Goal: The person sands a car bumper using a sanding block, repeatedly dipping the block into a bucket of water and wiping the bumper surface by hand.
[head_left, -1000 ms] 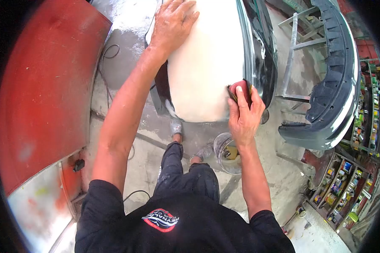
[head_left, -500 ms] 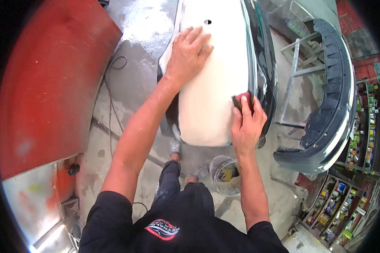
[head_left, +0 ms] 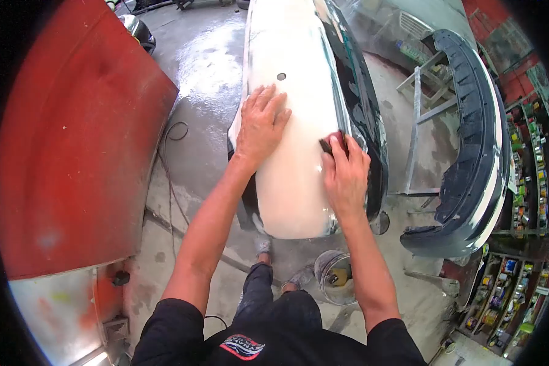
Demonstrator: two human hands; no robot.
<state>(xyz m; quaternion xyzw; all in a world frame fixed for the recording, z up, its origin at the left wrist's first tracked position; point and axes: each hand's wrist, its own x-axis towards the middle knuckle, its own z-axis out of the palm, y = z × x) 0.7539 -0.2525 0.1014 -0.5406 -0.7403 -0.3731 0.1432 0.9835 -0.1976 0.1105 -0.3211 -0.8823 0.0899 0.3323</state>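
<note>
A long cream-coloured car body panel (head_left: 293,201) with dark edges stretches away in front of me. My left hand (head_left: 262,125) lies flat on its left part, fingers spread, below a small round hole (head_left: 281,77). Near the panel's right edge my right hand (head_left: 348,177) presses a dark red sanding pad (head_left: 335,141) with a dark sheet around it against the surface. The fingers cover much of the pad.
A large red panel (head_left: 85,146) stands at the left. A bucket (head_left: 337,277) with a yellowish item sits on the floor by my feet. To the right are a metal stand (head_left: 416,128), a dark bumper (head_left: 470,140) and shelves of cans (head_left: 500,299).
The view has shifted so that more of the panel and its hole show. My right hand has moved the pad along the right edge; my left hand stays flat on the panel.
</note>
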